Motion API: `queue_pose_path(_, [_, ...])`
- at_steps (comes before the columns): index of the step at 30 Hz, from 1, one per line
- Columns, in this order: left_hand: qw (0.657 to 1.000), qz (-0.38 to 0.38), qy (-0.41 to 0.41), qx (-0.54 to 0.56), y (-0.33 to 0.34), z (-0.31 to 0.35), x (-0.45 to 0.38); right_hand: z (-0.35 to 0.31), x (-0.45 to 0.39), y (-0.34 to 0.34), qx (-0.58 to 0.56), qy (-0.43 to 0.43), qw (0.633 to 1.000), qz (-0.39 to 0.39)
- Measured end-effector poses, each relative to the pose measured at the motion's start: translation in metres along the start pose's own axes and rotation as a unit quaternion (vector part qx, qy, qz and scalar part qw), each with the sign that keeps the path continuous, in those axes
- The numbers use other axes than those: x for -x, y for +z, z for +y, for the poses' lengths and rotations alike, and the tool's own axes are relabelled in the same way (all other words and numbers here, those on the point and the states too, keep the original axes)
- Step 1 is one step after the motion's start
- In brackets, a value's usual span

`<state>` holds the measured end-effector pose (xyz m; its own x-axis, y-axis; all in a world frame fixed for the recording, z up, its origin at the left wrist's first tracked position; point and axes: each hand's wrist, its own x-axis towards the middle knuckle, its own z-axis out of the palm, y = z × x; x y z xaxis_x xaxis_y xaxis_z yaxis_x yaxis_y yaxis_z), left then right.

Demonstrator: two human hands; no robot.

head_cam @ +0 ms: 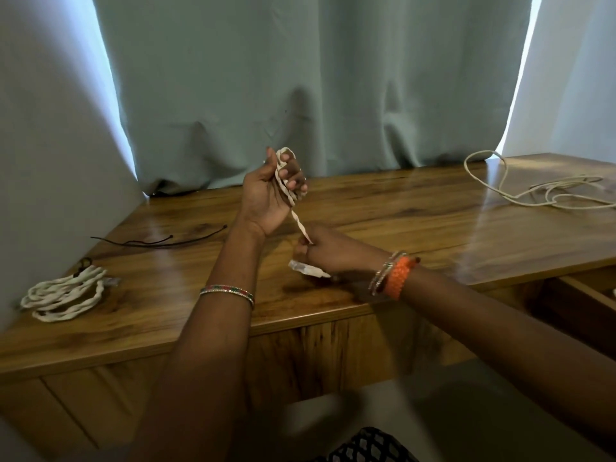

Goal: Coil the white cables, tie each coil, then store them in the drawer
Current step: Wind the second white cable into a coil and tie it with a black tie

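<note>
At centre frame, the fingers (pixel 293 175) of the left hand (pixel 266 198) are curled round a few loops of a white cable (pixel 289 191), which is held raised above the surface (pixel 400 228). From those loops a single twisted strand is seen running down and to the right, its long axis a short diagonal, into the right hand (pixel 320 250), where it is pinched between thumb and fingers just below and right of the left hand. A pale plug end (pixel 306 270) shows below the right hand; whether it is touching the wood cannot be told. Only a short stretch is left between the two hands, so the winding of this cable is judged nearly done. The next turn is judged to hinge on that strand being carried up and left to the loops by the right hand, which is the nearer.

Further out, at lower left of the frame, a tied coil (pixel 65 291) is lying on the wood, bound with a dark tie. Just above it, two loose dark ties (pixel 160 242) are laid flat. At far right, a loose cable (pixel 540 191) is sprawled uncoiled, well apart from both hands. Below it, at the right edge, an open drawer (pixel 586 291) is partly in view.
</note>
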<state>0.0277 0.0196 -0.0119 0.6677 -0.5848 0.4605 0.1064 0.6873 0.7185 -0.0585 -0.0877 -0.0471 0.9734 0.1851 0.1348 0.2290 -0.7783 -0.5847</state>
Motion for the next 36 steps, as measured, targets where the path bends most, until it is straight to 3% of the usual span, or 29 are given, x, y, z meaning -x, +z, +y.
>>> queue_pose_path(3, [0.997,0.001,-0.024,-0.068,0.003,-0.001,0.001,-0.015,0.023,-0.016,-0.106,0.06,0.991,-0.061])
queue_pose_path(8, [0.965,0.015,-0.081,-0.25,0.013,-0.022,0.0,-0.017,0.041,-0.04,-0.148,0.128,0.976,-0.096])
queue_pose_path(13, [0.948,0.025,-0.066,-0.31,0.014,-0.03,-0.002,-0.011,0.051,-0.053,-0.383,0.154,0.905,-0.1])
queue_pose_path(16, [0.96,0.032,-0.073,-0.27,0.016,-0.029,-0.001,-0.011,0.053,-0.054,-0.468,0.147,0.866,-0.094])
queue_pose_path(20, [0.996,0.052,-0.023,-0.073,0.016,-0.019,-0.002,-0.015,0.065,-0.05,-0.556,0.111,0.813,-0.134])
queue_pose_path(22, [0.995,0.089,-0.007,-0.033,0.014,-0.02,-0.002,-0.018,0.073,-0.05,-0.549,0.059,0.821,-0.144])
queue_pose_path(23, [0.994,0.103,-0.01,-0.038,0.012,-0.021,-0.003,-0.021,0.076,-0.05,-0.512,0.035,0.847,-0.141])
queue_pose_path(25, [0.991,0.109,-0.036,-0.061,0.014,-0.023,-0.001,-0.029,0.08,-0.05,-0.319,-0.014,0.945,-0.074])
queue_pose_path(26, [0.99,0.104,-0.053,-0.076,0.016,-0.024,0.0,-0.032,0.079,-0.053,-0.192,-0.042,0.98,-0.013])
queue_pose_path(27, [0.987,0.101,-0.064,-0.105,0.017,-0.025,0.001,-0.034,0.077,-0.057,-0.093,-0.068,0.992,0.048])
queue_pose_path(29, [0.978,0.08,-0.077,-0.176,0.024,-0.029,0.004,-0.035,0.066,-0.068,-0.04,-0.091,0.985,0.141])
queue_pose_path(31, [0.975,0.051,-0.102,-0.191,0.03,-0.034,0.006,-0.032,0.048,-0.084,-0.116,-0.085,0.971,0.193])
queue_pose_path(36, [0.977,0.006,-0.121,-0.177,0.034,-0.041,0.002,-0.019,-0.004,-0.105,-0.289,0.015,0.937,0.197])
